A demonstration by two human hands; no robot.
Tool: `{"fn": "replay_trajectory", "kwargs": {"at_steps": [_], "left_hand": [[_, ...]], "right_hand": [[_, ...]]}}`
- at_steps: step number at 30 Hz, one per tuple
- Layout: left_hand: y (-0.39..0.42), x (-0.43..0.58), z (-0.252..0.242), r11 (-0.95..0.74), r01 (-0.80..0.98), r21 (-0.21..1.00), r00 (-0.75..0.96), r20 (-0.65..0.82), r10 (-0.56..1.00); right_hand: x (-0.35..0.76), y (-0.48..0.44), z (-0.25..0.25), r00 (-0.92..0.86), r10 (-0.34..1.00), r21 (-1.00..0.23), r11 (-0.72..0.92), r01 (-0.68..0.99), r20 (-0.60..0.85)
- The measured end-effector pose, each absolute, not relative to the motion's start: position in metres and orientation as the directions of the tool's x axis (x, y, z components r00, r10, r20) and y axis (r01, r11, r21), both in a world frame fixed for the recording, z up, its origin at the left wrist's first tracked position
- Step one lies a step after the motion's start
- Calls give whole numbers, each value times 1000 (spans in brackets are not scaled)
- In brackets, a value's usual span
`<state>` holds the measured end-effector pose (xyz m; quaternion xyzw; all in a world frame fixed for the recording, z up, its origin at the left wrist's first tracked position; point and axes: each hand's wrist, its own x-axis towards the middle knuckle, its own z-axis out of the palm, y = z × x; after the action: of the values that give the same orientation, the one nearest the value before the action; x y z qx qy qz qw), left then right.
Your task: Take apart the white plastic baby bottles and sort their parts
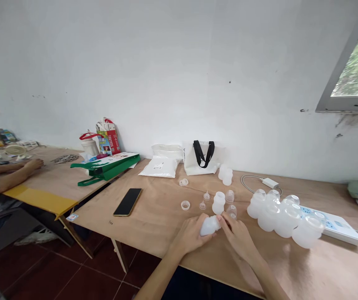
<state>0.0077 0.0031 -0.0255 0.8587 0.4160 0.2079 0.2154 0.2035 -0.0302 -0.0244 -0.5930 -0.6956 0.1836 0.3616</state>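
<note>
My left hand (194, 234) is wrapped round a small frosted white baby bottle (209, 226), which lies tilted just above the table's front edge. With thumb and fingers closed, my right hand (233, 233) grips the bottle's right end; what exactly is under those fingers is hidden. Behind the hands stands an open frosted bottle (219, 203). Clear caps (229, 196) sit to its right, one partly hidden by my right hand. Two clear nipples (206, 196) and a white collar ring (185, 205) are to its left. Another clear ring piece (183, 182) lies farther back.
Several capped bottles (272, 212) stand at right beside a white power strip (338, 225) and a charger with cable (270, 183). A phone (128, 202) lies left. White packages (160, 166), a white bag (197, 164) and more bottles (227, 176) line the wall. Another person's arm (19, 173) rests far left.
</note>
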Motion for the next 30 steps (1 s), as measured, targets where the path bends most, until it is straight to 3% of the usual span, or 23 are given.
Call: {"fn": "replay_trajectory", "kwargs": {"at_steps": [8,13,17,23,30], "left_hand": [[4,7,-21,-565,630,532,580,161,798],[2,8,-24,-484,570,664,539,141,830],[1,10,-30,-414,520,747,499,128,857],[2,11,-38,-386,500,775,483,120,868],[5,12,-41,-411,538,737,504,110,857]], "right_hand": [[198,-30,-27,-30,949,-719,258,645,314],[215,-29,-15,-17,962,-733,219,644,273],[244,-29,-9,110,962,-616,69,785,248],[268,-25,-27,149,960,-423,-37,905,235],[269,-19,-40,71,987,-445,1,895,145]]}}
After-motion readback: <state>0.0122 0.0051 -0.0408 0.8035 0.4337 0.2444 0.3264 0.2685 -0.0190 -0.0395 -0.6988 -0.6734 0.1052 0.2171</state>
